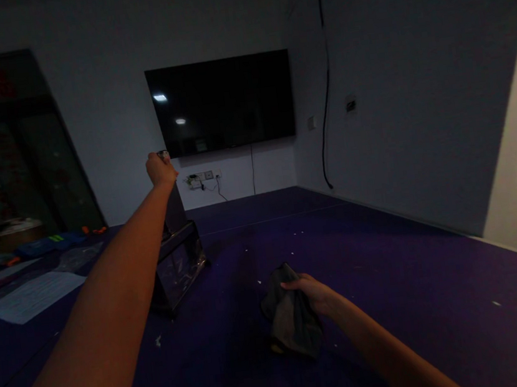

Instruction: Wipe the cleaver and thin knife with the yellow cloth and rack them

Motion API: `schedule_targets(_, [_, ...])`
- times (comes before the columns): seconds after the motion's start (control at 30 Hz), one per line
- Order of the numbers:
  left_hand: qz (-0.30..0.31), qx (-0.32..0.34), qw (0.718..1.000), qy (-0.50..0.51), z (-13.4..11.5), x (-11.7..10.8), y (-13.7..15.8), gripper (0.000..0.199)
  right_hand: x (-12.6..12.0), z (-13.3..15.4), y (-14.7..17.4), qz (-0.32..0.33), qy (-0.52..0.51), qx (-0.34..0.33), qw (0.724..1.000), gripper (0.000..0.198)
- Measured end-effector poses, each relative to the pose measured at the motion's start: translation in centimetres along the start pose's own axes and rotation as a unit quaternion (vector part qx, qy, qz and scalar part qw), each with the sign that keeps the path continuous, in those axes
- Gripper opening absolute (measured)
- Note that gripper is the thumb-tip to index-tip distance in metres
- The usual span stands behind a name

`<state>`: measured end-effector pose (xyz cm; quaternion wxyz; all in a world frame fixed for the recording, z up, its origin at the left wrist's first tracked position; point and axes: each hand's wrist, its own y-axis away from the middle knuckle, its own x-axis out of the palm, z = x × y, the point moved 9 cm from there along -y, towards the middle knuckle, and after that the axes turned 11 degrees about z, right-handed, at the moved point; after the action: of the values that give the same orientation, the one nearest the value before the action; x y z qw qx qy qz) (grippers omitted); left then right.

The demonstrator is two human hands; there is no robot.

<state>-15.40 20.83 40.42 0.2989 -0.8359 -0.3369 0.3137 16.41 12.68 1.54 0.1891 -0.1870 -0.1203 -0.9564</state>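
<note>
My left hand (161, 168) is stretched far forward and closed at the top of a dark upright panel (175, 209). This panel rises from a low, dark chair-like frame (176, 238) on the floor, with clear plastic about its legs. A small shiny bit shows at my fingers, too dim to name. My forearm hides much of the frame's left side. Lower down, my right hand (313, 293) pinches a crumpled dark grey cloth (290, 315) between thumb and fingers. The cloth hangs just above or against the floor; I cannot tell which.
Purple flooring (394, 302) with small white scraps spreads around. A television (223, 103) hangs on the far wall above sockets and cords. Down the right wall runs a black cable (326, 110). Printed paper (33, 296) and a blue item (50, 244) lie at left.
</note>
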Motion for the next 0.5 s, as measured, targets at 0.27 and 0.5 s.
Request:
schedule_targets(0.27, [0.059,0.128,0.984,0.11,-7.8,-0.3,3.0,0.028,0.6,1.1,0.4,0.008,-0.03,-0.036,0.999,0.016])
schedule_targets(0.5, [0.24,0.287,0.92,0.114,-10.3,2.4,19.7,0.036,1.0,1.7,0.7,0.014,-0.106,-0.023,0.994,0.047])
